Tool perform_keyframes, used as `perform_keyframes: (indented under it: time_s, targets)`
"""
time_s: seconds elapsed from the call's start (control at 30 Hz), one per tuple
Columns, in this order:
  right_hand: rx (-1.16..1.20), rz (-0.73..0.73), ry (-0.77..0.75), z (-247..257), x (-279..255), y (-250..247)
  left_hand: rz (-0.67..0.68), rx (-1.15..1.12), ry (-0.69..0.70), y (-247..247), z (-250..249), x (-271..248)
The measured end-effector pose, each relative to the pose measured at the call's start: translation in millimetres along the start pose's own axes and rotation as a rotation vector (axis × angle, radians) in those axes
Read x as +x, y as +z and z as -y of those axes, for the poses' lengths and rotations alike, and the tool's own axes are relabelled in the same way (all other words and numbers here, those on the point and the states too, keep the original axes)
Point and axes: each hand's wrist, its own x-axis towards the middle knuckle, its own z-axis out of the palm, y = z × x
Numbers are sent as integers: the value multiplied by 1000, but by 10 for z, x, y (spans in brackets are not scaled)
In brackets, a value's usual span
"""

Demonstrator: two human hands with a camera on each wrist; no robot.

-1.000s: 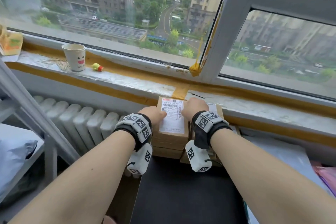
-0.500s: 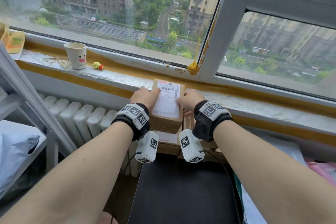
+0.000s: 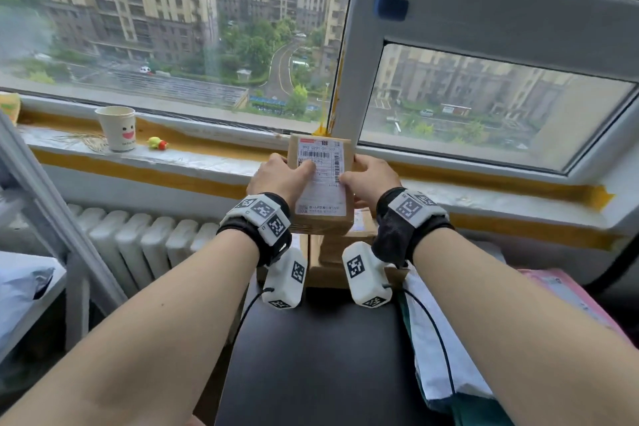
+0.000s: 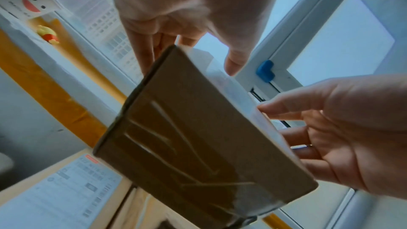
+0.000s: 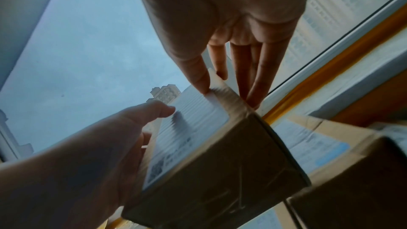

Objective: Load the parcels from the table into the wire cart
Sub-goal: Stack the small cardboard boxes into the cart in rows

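Holding a small cardboard parcel (image 3: 321, 183) between both hands, I have it raised clear of the other parcels (image 3: 340, 252) stacked below it, in front of the windowsill (image 3: 193, 162). Its white shipping label (image 3: 321, 176) faces up toward me. My left hand (image 3: 280, 178) clamps the parcel's left side, thumb lying across the label and fingers (image 4: 143, 53) reaching under. My right hand (image 3: 368, 180) clamps the right side, its thumb on the label's edge and its fingers (image 5: 257, 76) down the far side. The stack sits at the back of a dark table (image 3: 311, 356), just below the windowsill. Along the windowsill, well left of the parcel, stand a paper cup (image 3: 117, 128) with a smiling face and, just beside it, a small yellow toy (image 3: 157, 142). A white radiator (image 3: 138, 242) sits under the windowsill, left of the stack.
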Motion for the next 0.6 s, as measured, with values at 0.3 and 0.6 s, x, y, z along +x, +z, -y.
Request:
perform_keyframes:
  time_s: [0.3,0.6]
  targets:
    - [3,-183,50,-781,-935,-1097,154,-48,101,625,-893,-1112]
    - [-2,-329,147,-2010,-2279,-2327,342,-112,221,1632,-1755,-2711]
